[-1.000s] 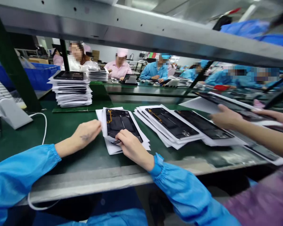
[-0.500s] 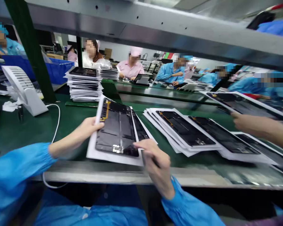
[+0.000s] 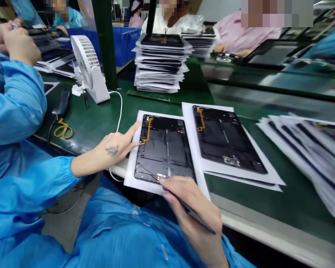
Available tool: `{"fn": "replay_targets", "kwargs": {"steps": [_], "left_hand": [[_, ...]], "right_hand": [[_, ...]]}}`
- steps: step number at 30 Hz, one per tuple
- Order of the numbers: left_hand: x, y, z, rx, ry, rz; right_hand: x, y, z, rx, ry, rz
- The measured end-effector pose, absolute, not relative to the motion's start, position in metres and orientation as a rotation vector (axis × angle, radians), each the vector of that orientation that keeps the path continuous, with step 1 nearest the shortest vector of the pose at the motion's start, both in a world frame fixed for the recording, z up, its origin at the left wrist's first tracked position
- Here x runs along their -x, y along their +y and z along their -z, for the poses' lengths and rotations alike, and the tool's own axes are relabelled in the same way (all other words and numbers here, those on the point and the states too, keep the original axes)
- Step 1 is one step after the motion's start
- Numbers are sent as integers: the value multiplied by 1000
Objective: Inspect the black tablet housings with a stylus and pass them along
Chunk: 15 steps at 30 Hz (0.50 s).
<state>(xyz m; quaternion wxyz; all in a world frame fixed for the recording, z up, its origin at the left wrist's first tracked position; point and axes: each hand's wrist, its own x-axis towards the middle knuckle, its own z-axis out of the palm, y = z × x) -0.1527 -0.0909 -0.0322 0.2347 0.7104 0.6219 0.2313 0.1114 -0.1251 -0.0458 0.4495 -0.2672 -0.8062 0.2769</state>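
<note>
A black tablet back panel (image 3: 163,147) lies on a white sheet (image 3: 131,169) at the front edge of the green bench, partly overhanging it. My left hand (image 3: 115,147) rests at the sheet's left edge, fingers stretched out and touching the panel's side near a yellow flex cable (image 3: 147,128). My right hand (image 3: 192,208) is closed on a thin dark tool (image 3: 195,216), its fingers over the panel's near edge. A second panel on a white sheet (image 3: 226,137) lies just to the right.
A tall stack of panels and sheets (image 3: 160,61) stands behind. A white fan (image 3: 91,70) with its cable, yellow-handled scissors (image 3: 63,130) and a blue bin (image 3: 127,42) are at the left. More fanned sheets (image 3: 307,145) lie right. A neighbour's blue sleeve (image 3: 15,100) is close on my left.
The panel on its sheet, held up in both hands before, now lies at the bench's front edge. My view has swung left and downward. The other person's hands at the right are gone from view.
</note>
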Motion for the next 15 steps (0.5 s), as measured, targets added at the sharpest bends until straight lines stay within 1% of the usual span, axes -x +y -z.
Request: {"fn": "replay_targets", "kwargs": {"steps": [2,4,8,12,15], "left_hand": [[159,-100,30,-2309,1725,-573],[158,-107,30,-2488,1554,-589],[150,-110,32,-2443,1267,-593],[149,-103,33,-2397,1191,-542],[149,-99,30,-2417,1157,-492]], "right_hand": [[-106,-123,50,655,-2054,-646],[-101,-120,53,635,-2111,-591],[-94,-118,59,632,-2204,-437],[-89,-121,68,630,-2294,-180],[-87,-123,75,650,-2333,-81]]}}
